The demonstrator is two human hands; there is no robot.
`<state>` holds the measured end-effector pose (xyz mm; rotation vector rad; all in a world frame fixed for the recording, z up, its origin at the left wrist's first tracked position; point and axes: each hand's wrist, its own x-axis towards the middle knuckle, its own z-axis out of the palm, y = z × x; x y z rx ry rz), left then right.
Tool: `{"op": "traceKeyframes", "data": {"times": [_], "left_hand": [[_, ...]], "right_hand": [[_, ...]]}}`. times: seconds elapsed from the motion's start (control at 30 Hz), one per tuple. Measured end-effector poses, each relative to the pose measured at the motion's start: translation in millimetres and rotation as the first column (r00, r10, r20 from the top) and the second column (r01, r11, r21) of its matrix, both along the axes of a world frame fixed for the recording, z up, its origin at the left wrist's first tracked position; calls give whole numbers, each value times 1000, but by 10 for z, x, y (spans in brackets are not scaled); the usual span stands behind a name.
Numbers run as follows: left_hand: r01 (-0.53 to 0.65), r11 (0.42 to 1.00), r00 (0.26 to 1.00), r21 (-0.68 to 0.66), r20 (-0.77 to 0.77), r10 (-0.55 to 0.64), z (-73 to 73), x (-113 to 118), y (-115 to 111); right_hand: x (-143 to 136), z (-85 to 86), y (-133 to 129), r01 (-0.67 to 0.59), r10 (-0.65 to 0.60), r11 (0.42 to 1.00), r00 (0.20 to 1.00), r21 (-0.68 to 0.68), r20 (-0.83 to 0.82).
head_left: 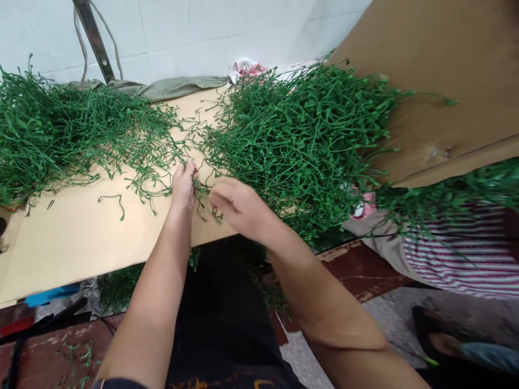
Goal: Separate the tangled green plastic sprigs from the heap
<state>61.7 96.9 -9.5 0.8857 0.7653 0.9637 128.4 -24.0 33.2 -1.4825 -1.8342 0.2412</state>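
My left hand (pixel 184 185) is closed around a few thin green plastic stems (pixel 200 190) with small knobby ends, over the cardboard tabletop (pixel 162 232). Close beside it on the right is my right hand (pixel 233 205), slightly blurred, its fingers curled together at the other side of the same stems. Some stem ends hang below the two hands. Behind and to the right rises a big heap of green stems (pixel 300 135). A looser pile of green stems (pixel 101 119) spreads to the left, with single pieces scattered towards my left hand.
A large brown cardboard sheet (pixel 438 92) leans at the right. Rolled grey-green cloth (pixel 174 86) lies along the tiled wall, near a metal post (pixel 95 40). Striped fabric (pixel 466 248) and another person's foot (pixel 444 343) show at the right.
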Motion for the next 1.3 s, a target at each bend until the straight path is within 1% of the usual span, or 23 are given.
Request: {"op": "traceKeyframes", "data": {"times": [0.07, 0.1, 0.13, 0.2, 0.27, 0.3, 0.37, 0.4, 0.43, 0.47, 0.53, 0.6, 0.7, 0.77, 0.83, 0.9, 0.93, 1.0, 1.03, 1.13, 1.2, 1.23, 1.3], "left_hand": [[43, 999, 999, 26, 24, -44, -22, 9, -34], [64, 997, 997, 36, 29, -65, -33, 12, -46], [81, 996, 996, 43, 20, -82, -44, 14, -54], [101, 993, 995, 63, -12, -101, -65, 17, -57], [103, 989, 994, 104, -53, -98, -81, 23, -55], [103, 986, 993, 129, -77, -93, -87, 28, -54], [109, 979, 988, 171, -127, -88, -95, 40, -56], [115, 976, 985, 185, -151, -87, -95, 47, -58], [125, 972, 980, 197, -175, -90, -94, 54, -60], [136, 968, 975, 209, -201, -94, -92, 60, -63], [157, 955, 963, 253, -255, -91, -89, 70, -67], [175, 927, 950, 333, -305, -69, -95, 75, -74], [208, 866, 932, 455, -361, -34, -137, 70, -96], [248, 827, 924, 504, -379, -46, -179, 58, -121], [301, 791, 911, 533, -405, -74, -215, 43, -149], [348, 766, 887, 540, -455, -82, -232, 34, -172], [361, 764, 877, 534, -474, -83, -230, 34, -180], [349, 787, 885, 509, -455, -98, -211, 47, -187], [332, 808, 903, 487, -413, -122, -195, 58, -187], [283, 886, 956, 367, -184, -229, -132, 92, -182], [280, 919, 959, 276, -50, -277, -86, 98, -186], [278, 930, 958, 240, -4, -285, -65, 93, -190], [272, 943, 958, 191, 39, -285, -31, 74, -199]], "right_hand": [[134, 9, 72, 145, -144, 989, 987, 3, -75], [188, 13, 111, 198, -198, 980, 975, -4, -103], [227, 20, 143, 233, -233, 972, 965, -17, -119], [269, 52, 155, 256, -261, 965, 960, -59, -105], [301, 109, 81, 220, -227, 965, 974, -145, -28], [328, 145, 15, 181, -180, 959, 983, -216, 26], [418, 218, -151, 101, -58, 918, 991, -383, 122], [474, 252, -235, 86, -17, 890, 987, -448, 157], [530, 284, -307, 99, -8, 872, 982, -479, 189], [577, 310, -359, 136, -34, 870, 975, -475, 218], [620, 344, -379, 229, -140, 890, 960, -394, 243], [584, 338, -266, 276, -227, 914, 956, -296, 188], [447, 233, 100, 292, -300, 932, 954, -214, -4], [368, 113, 386, 351, -372, 918, 924, -185, -91], [328, -16, 623, 397, -418, 904, 899, -156, -135], [324, -126, 772, 400, -412, 911, 892, -99, -183], [331, -166, 812, 393, -398, 917, 891, -70, -217], [354, -211, 836, 369, -362, 929, 881, -38, -306], [366, -216, 830, 358, -347, 933, 867, -38, -358], [386, -188, 784, 327, -308, 944, 807, -54, -504], [382, -164, 755, 315, -286, 948, 771, -50, -569], [375, -157, 741, 309, -278, 950, 759, -50, -589], [353, -157, 713, 295, -266, 954, 750, -53, -606]]}}
